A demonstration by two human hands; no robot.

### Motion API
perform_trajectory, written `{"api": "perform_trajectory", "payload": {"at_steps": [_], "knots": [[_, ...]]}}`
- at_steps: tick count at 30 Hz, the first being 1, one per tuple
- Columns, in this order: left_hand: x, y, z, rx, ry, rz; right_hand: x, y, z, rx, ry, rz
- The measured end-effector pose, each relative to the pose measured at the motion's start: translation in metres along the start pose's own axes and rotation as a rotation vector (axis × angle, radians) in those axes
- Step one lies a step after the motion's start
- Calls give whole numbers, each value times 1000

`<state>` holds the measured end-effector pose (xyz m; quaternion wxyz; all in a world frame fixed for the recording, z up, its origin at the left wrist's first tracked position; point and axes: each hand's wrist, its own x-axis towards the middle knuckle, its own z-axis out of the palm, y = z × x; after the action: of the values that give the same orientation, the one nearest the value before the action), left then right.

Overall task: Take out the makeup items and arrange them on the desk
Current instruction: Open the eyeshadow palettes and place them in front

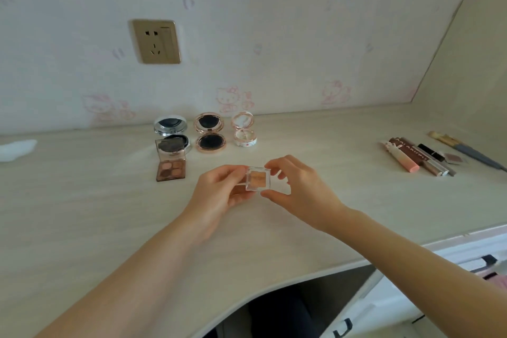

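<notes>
Both hands meet over the middle of the surface (288, 145) and share one thing: a small clear square eyeshadow case (258, 179) with an orange-gold pan inside. The left hand (219, 189) has its fingers curled around the case's left edge. The right hand (296, 186) pinches it from the other side, forefinger on the far right corner and thumb on the near right corner. So both hands are closed on the case, and it looks lifted clear of the surface rather than resting on it, though the view does not settle that fully. The case is nearly square, so it has no real long axis; its face tilts up toward the camera.

The relation that matters is where the laid-out row sits from the hands. Just beyond and left of the left hand lies an open four-colour palette (170, 163). Behind it stands an open silver compact (171, 132), to its right an open rose-gold compact (210, 132), and then a small open pink compact (244, 129), which is almost straight ahead of the held case. Well off to the right of the right hand is a cluster of tubes and lip products (414, 158) with a brush (463, 149).

By my reading, the bare patch straight ahead, between the hands and the compacts and right of the palette, is the likely spot. Either hand could set it there; the left is slightly nearer the palette.
</notes>
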<state>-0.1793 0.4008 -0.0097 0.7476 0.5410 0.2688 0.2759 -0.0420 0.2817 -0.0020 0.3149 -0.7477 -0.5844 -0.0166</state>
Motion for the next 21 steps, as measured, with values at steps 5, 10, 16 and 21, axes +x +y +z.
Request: {"api": "perform_trajectory", "payload": {"at_steps": [5,10,16,21], "knots": [[-17,0,-21,-110,-29,-14,1,-24,15,7,-28,-40],[-24,3,-33,-355,-68,-70,5,-41,21,-12,-4,-69],[-24,4,-37,-418,-60,-129,13,-54,21,-43,-14,-115],[-26,3,-37,-431,-84,-124,16,-62,20,-75,8,-200]]}}
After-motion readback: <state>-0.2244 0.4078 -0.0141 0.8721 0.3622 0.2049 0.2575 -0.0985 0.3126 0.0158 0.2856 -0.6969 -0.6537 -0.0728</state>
